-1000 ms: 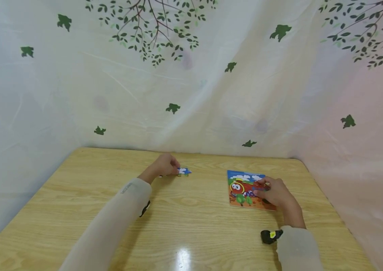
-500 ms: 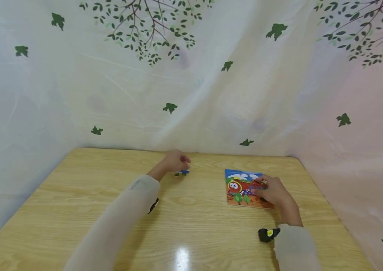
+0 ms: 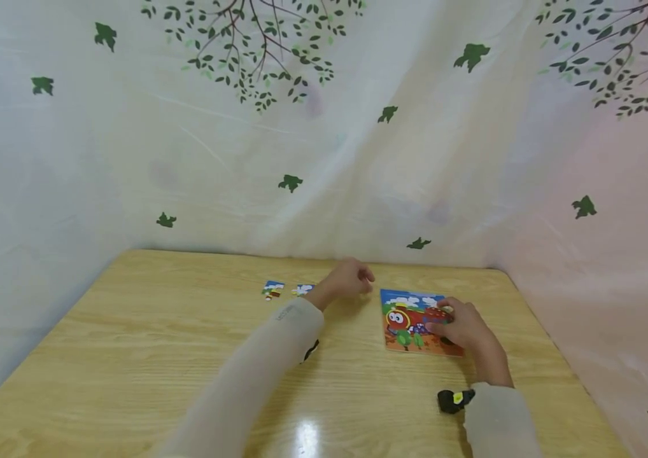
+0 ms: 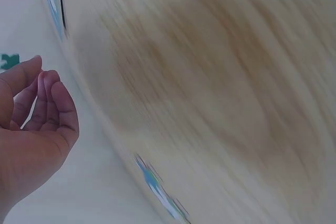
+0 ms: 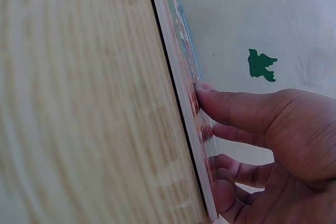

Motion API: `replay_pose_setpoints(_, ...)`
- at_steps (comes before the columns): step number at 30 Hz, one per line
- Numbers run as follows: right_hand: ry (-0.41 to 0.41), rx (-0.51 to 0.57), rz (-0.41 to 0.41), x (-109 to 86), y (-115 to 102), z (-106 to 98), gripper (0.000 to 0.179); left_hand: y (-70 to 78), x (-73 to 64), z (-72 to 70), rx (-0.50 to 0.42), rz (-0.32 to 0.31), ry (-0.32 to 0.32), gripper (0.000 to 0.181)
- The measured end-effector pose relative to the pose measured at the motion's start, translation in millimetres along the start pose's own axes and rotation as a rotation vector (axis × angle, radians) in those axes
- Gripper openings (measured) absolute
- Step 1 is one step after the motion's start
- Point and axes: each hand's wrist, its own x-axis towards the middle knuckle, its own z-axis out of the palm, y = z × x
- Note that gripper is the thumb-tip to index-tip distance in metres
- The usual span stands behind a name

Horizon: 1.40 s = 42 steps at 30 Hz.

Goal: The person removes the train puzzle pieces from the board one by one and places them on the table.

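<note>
Two puzzle pieces, arm overlapping one, curtain

The bench has a light, wood-grain top with a glossy finish; a bright light reflection lies near its front centre. A pale, creased fabric backdrop encloses the rear and both sides, tinted pinkish on the right. Two printed branches with small green leaves hang from its upper edge, one left of centre, one at upper right. Dark green silhouettes are distributed across the fabric, spaced well apart.
</note>
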Motion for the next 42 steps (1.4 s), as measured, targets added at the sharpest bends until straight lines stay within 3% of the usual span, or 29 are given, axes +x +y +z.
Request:
replay_pose_setpoints(5, -0.007, -0.008, -0.003, 0.2, 2.0, -1.6, 0.07, 24.2, 10.7, 23.7, -0.004, -0.038, -0.02, 0.016)
replay_pose_setpoints(10, -0.018, -0.005, -0.005, 1.6, 3.3, -1.9, 0.072, 43.8, 18.9, 45.3, 0.055, -0.066, -0.01, 0.015)
replay_pose_setpoints(19, -0.024, 0.005, -0.018, -0.3, 0.7, -2.6, 0.077, 67.4, 23.7, 75.2, 0.129, -0.032, -0.033, 0.018)
replay_pose_setpoints(26, -0.028, -0.007, -0.024, 1.8, 2.3, -3.5, 0.077, 77.7, 22.8, 86.2, 0.088, -0.108, -0.028, 0.019)
replay_pose_setpoints(35, -0.036, 0.002, -0.001, 2.5, 2.5, -3.4, 0.078, 78.1, 26.4, 96.0, 0.224, -0.15, -0.032, 0.02)
replay_pose_setpoints(42, -0.037, 0.005, 0.003, 2.9, 1.1, -4.1, 0.076, 78.3, 27.2, 96.8, 0.246, -0.175, -0.026, 0.018)
